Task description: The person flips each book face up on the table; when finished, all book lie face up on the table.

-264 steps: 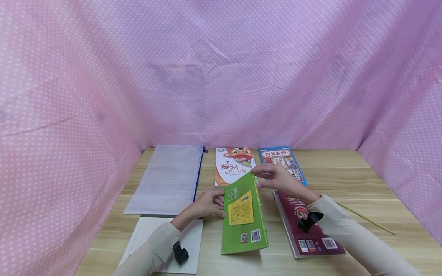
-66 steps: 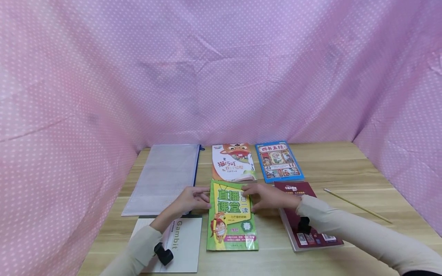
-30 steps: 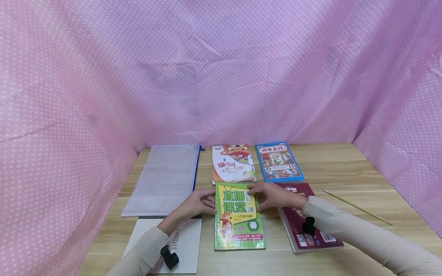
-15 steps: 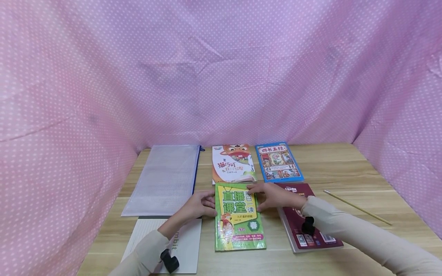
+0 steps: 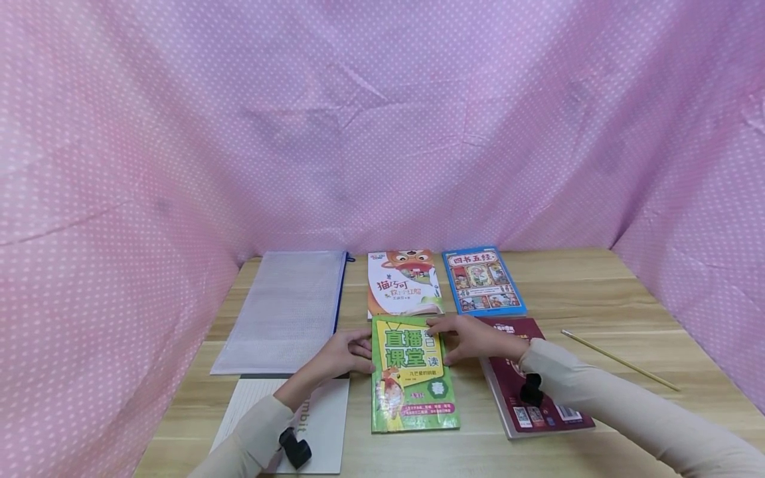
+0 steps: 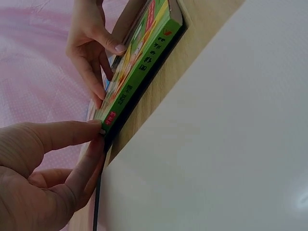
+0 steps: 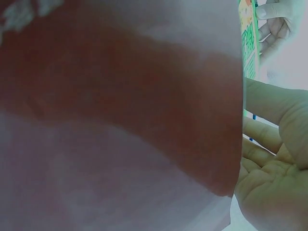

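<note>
A green paperback book (image 5: 415, 375) with a yellow panel lies front cover up on the table, between both hands. My left hand (image 5: 343, 352) pinches its left edge near the top. In the left wrist view the thumb (image 6: 79, 132) is above the green spine and a finger below it. My right hand (image 5: 469, 337) holds the upper right part of the book, index finger over the cover's corner and thumb at the right edge. In the right wrist view a large blurred reddish-brown surface (image 7: 144, 106) hides those fingertips.
A white picture book (image 5: 403, 282) and a blue-edged book (image 5: 484, 282) lie behind. The maroon book (image 5: 538, 418) and a pencil (image 5: 621, 360) are on the right. On the left are a mesh zip pouch (image 5: 283, 312) and a white notebook (image 5: 325, 425), partly under my left arm.
Several seconds ago the green book was tilted up with its back cover showing; now it lies front up. It has since shifted slightly right. Over the last second it barely moves.
</note>
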A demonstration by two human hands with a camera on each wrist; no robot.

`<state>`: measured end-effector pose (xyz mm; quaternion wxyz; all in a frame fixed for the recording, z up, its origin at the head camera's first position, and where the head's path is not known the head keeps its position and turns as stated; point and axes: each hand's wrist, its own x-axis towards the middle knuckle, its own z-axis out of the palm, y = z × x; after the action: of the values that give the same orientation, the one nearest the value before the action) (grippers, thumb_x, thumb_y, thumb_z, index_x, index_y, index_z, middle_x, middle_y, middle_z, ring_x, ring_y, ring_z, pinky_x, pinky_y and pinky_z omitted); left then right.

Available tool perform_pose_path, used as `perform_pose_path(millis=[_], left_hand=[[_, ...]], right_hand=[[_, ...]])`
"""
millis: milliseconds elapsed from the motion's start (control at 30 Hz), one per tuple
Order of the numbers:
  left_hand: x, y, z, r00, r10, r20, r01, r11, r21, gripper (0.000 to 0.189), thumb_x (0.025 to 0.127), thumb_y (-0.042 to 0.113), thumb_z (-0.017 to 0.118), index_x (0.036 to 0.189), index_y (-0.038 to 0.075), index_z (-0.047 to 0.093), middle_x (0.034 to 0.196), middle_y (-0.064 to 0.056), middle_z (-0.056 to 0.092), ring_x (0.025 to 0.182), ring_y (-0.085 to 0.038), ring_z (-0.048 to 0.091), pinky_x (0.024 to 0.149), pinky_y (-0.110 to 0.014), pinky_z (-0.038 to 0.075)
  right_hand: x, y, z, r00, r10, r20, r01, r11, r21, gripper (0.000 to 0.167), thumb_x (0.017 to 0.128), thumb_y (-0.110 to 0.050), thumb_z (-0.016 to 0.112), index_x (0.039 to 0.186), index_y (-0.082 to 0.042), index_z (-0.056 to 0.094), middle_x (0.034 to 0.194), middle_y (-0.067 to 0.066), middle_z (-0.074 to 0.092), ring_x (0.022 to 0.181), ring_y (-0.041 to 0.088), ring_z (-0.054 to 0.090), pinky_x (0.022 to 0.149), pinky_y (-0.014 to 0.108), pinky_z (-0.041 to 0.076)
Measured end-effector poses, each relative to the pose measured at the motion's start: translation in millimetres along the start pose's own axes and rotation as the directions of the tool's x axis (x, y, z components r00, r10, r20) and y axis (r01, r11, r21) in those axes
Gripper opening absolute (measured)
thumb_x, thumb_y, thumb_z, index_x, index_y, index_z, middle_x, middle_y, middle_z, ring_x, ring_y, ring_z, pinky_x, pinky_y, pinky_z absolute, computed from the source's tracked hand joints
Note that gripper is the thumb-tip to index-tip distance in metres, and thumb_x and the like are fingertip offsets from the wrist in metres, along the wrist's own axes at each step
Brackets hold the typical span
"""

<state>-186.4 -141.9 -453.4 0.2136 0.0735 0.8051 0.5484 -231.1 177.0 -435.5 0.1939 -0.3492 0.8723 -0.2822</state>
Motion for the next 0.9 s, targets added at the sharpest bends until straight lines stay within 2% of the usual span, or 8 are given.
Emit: perform_pose_path(millis=[267,500,900], left_hand=[[2.8,0.6,3.1,0.998,-0.038,-0.059,0.042,0.996,0.081,0.076,0.072,-0.001,0.088,0.141,0.0,0.058,0.114,-0.009,0.067,0.102,-0.018,0.064,0.09,-0.031,0.059],[3.0,1.7,4.2,0.995,-0.047,-0.088,0.054,0.995,0.083,0.077,0.07,-0.002,0.089,0.14,-0.002,0.057,0.113,-0.01,0.068,0.102,-0.019,0.064,0.089,-0.032,0.059],[3.3,3.2,4.8,0.994,-0.061,-0.085,0.066,0.996,0.063,0.077,0.07,-0.003,0.087,0.141,-0.004,0.056,0.114,-0.011,0.067,0.103,-0.02,0.064,0.092,-0.034,0.059]], right_hand=[[2.1,1.5,1.9,1.0,-0.015,0.004,0.015,1.0,0.012,0.058,0.083,-0.017,0.085,0.137,-0.006,0.064,0.155,0.017,0.049,0.144,0.043,0.043,0.117,0.06,0.038],[2.1,1.3,0.6,1.0,-0.012,0.014,0.012,1.0,0.006,0.059,0.084,-0.017,0.084,0.138,-0.005,0.063,0.155,0.018,0.048,0.145,0.042,0.043,0.118,0.06,0.037],[2.0,0.8,-0.6,1.0,-0.018,0.014,0.018,1.0,-0.015,0.057,0.084,-0.018,0.084,0.137,-0.005,0.064,0.154,0.018,0.049,0.144,0.042,0.044,0.117,0.06,0.038]])
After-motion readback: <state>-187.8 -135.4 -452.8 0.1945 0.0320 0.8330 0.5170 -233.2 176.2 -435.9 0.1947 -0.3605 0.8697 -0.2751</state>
